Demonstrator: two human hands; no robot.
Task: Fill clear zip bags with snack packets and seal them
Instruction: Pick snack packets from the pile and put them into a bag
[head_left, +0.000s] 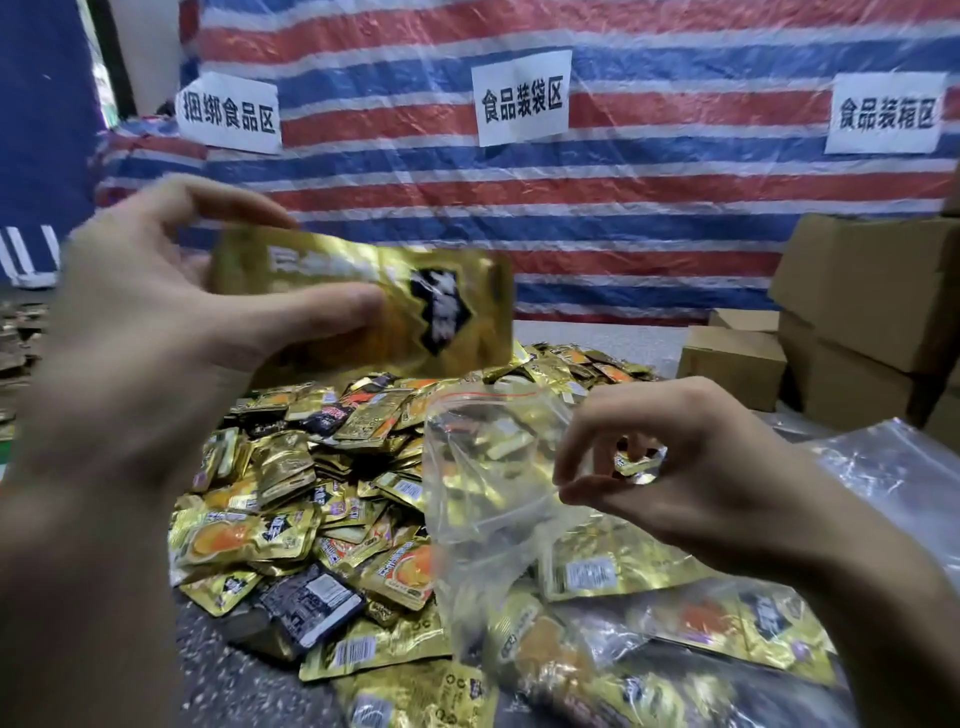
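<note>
Striped tarp (623, 208) behind; left hand (156, 338) grips a gold packet (441, 312), fingers (587, 488) of the right hand (701, 467) pinch the clear bag (483, 478).

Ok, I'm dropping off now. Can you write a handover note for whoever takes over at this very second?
Left hand: grips a gold snack packet, raised above the pile of loose packets.
Right hand: pinches the edge of the clear zip bag; its mouth is open and unsealed.
Elsewhere: packed bags seem to lie at near right; spare clear bags lie further right.
Done: a packet is picked and the bag is held open.
Left: drop the packet in, add more, press the zip closed. I cannot tell whether the held bag already contains any.
</note>
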